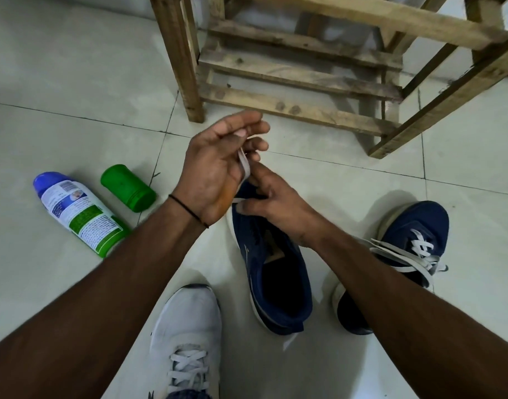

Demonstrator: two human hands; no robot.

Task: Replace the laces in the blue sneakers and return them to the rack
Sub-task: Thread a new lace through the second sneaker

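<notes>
A blue sneaker [276, 272] stands on the tiled floor in the middle, toe pointing away, its opening wide and the tongue bare. My left hand [218, 165] is raised above its toe and pinches a flat white lace [244, 164] that runs down to the shoe. My right hand [271, 203] rests on the front of the sneaker and pinches the lace at the eyelets. The second blue sneaker [411, 240] lies to the right, partly behind my right forearm, with white laces threaded and loose ends trailing.
The wooden slatted rack [299, 73] stands just beyond the hands. A spray can [80, 214] and its green cap [127, 188] lie on the floor at the left. A white laced sneaker [186, 338] is at the bottom centre.
</notes>
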